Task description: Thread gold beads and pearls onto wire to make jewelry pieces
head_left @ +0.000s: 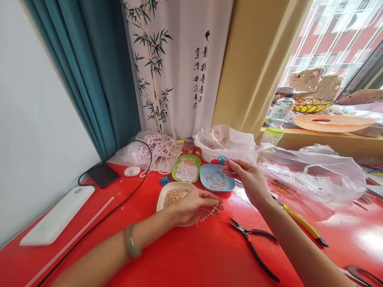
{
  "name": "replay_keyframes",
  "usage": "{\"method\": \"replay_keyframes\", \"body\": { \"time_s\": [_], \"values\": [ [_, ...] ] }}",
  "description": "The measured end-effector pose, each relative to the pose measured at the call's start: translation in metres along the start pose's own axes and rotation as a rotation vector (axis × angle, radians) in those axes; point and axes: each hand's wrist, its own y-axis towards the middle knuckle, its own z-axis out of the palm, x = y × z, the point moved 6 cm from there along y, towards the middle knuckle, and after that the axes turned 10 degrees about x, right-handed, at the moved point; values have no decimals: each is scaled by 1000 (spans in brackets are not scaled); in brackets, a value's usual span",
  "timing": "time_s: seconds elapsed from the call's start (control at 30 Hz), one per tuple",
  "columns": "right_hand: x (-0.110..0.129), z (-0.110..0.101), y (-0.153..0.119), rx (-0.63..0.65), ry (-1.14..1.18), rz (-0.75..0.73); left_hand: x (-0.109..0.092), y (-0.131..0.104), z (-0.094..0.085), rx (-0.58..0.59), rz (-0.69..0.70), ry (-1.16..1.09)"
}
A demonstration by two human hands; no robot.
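My left hand (193, 205) is closed on a short beaded chain (208, 214), whose end dangles below the fingers. That hand hovers over the right side of a cream dish (160, 199) of gold beads (175, 195). My right hand (247, 175) is raised at the right edge of a blue dish (206, 184), thumb and fingertips pinched together. Whatever lies between those fingertips is too small to make out. Small metal pieces (216, 181) are scattered in the blue dish. Beside it, a green tray (174, 175) holds pale pearl beads (187, 171) and some gold pieces.
Black-handled pliers (248, 233) and yellow-handled cutters (302, 221) lie at the right. Plastic bags (314, 175) and pink bead strands (160, 147) sit toward the back. A black cable (134, 191) crosses the red table near a phone (103, 175) and a white power bank (56, 217).
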Motion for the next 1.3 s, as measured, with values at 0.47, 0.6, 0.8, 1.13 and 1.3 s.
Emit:
{"method": "replay_keyframes", "body": {
  "time_s": [0.47,0.6,0.8,1.13,1.3],
  "values": [
    [11,-12,1,-42,-11,-54,-31,2,-34,-177,136,372],
    [7,-21,5,-53,-13,-27,-42,0,-45,-225,137,448],
    [3,-33,8,-82,12,-18,-64,-11,-70,-347,135,649],
    [-4,-31,6,-98,2,-22,-69,-19,-71,-390,111,958],
    [-7,-32,6,-74,24,-2,-57,-15,-74,-383,55,1064]
  ]
}}
